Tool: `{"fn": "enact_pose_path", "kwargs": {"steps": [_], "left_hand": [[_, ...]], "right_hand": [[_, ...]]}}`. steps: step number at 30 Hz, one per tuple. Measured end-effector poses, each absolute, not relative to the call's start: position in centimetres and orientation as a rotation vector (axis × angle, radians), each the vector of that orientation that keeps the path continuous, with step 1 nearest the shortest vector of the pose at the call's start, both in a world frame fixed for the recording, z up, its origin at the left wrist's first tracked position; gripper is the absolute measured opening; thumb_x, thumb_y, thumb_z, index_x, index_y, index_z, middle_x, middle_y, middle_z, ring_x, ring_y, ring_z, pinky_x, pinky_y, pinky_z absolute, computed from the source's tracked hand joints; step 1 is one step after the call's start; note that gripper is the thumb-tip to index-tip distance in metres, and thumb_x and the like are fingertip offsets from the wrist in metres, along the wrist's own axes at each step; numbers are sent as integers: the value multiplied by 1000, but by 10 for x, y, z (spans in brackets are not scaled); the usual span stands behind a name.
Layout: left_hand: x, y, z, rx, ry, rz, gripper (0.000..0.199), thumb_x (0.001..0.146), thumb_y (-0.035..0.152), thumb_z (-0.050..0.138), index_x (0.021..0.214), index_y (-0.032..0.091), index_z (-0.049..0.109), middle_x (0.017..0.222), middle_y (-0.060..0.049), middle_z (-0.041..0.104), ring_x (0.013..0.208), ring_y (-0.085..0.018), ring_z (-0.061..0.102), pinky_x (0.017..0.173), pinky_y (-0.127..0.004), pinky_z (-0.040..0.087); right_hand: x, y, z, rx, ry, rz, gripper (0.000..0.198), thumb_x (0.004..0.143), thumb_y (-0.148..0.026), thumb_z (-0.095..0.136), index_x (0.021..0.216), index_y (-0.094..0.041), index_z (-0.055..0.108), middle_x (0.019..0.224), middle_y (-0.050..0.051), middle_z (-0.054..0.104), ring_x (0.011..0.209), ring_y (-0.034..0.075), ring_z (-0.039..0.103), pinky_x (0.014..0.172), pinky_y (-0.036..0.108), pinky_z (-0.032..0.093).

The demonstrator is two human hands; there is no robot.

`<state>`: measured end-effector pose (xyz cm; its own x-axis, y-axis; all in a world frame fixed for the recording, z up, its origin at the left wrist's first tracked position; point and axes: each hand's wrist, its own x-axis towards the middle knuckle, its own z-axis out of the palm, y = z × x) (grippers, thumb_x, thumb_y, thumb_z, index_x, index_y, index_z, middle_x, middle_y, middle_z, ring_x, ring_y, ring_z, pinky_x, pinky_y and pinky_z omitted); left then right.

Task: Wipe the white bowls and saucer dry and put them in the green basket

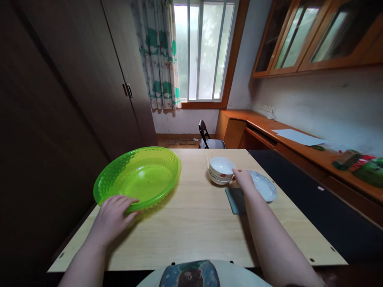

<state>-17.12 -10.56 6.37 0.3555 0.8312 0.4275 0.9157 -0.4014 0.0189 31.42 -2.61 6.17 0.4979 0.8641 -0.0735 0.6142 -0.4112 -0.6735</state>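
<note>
My left hand [118, 213] grips the near rim of a large green plastic basin [140, 181], its fingers over the edge and its thumb outside. The basin looks empty and takes up the left of the table. My right hand [243, 179] is closed on the right side of a stack of white bowls [220, 170], thumb near the top rim; its other fingers are partly hidden. Just right of that hand lies a white plate [263, 186] with a patterned rim. Below my right wrist is a dark grey-green cloth [235, 201], partly covered by the forearm.
Thin chopsticks [206, 158] lie behind the bowls on the pale wooden table [179, 235]. Beyond the far edge stands a folding chair [211, 139]. A brown desk [269, 129] with paper runs along the right wall, and a dark wardrobe [74, 79] stands at the left.
</note>
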Motion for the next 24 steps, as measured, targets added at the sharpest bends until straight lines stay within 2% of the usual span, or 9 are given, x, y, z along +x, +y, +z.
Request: {"fn": "enact_pose_path", "kwargs": {"steps": [2, 5, 8, 12, 14, 18, 21, 24], "left_hand": [[-170, -110, 68, -2423, -1567, -585, 31, 76, 45, 59, 100, 27, 67, 102, -5, 69, 101, -26, 58, 90, -39, 39], [-170, -115, 73, -2411, -1567, -652, 31, 79, 44, 56, 103, 26, 65, 106, -6, 68, 101, -25, 58, 91, -38, 41], [-170, -117, 77, -2339, -1523, -749, 27, 82, 40, 54, 101, 26, 65, 105, -5, 68, 99, -25, 59, 91, -40, 41], [-150, -123, 88, -2280, -1375, -866, 20, 81, 31, 57, 96, 25, 67, 102, -4, 69, 97, -23, 60, 93, -39, 41], [-126, -130, 98, -2265, -1288, -908, 20, 81, 28, 57, 98, 26, 68, 107, -4, 67, 99, -22, 59, 95, -40, 40], [-65, -144, 112, -2329, -947, -955, 35, 80, 32, 62, 115, 35, 61, 120, -2, 62, 115, -22, 51, 108, -43, 26], [-35, -147, 111, -2411, -721, -976, 33, 83, 31, 60, 115, 33, 61, 110, -1, 67, 111, -19, 53, 112, -43, 18], [-30, -146, 104, -2521, -637, -917, 23, 85, 18, 55, 103, 27, 65, 86, 1, 71, 85, -12, 60, 109, -40, 26]], "right_hand": [[313, -24, 65, -2200, -1275, 525, 35, 79, -28, 40, 64, -12, 68, 64, 10, 67, 64, 19, 58, 59, 27, 36], [307, -22, 70, -2248, -1323, 464, 33, 76, -21, 39, 64, -12, 69, 63, 11, 66, 65, 20, 58, 59, 27, 35], [303, -25, 75, -2272, -1325, 385, 32, 76, -20, 39, 75, -11, 70, 67, 12, 67, 68, 21, 59, 58, 27, 34], [290, -43, 96, -2254, -1274, 128, 36, 80, -21, 36, 93, -9, 67, 80, 15, 68, 75, 23, 59, 57, 28, 32], [273, -59, 112, -2188, -1301, 85, 36, 82, -24, 35, 98, -11, 65, 78, 13, 68, 74, 23, 59, 56, 27, 31], [219, -96, 134, -1978, -1557, 159, 34, 86, -28, 37, 106, -17, 62, 75, 8, 67, 66, 20, 59, 55, 26, 33], [182, -121, 133, -1749, -1741, 284, 29, 86, -29, 39, 103, -20, 62, 77, 6, 68, 70, 20, 62, 59, 25, 39], [169, -141, 129, -1573, -1783, 396, 30, 88, -31, 39, 107, -20, 60, 76, 5, 68, 68, 19, 63, 58, 26, 42]]}}
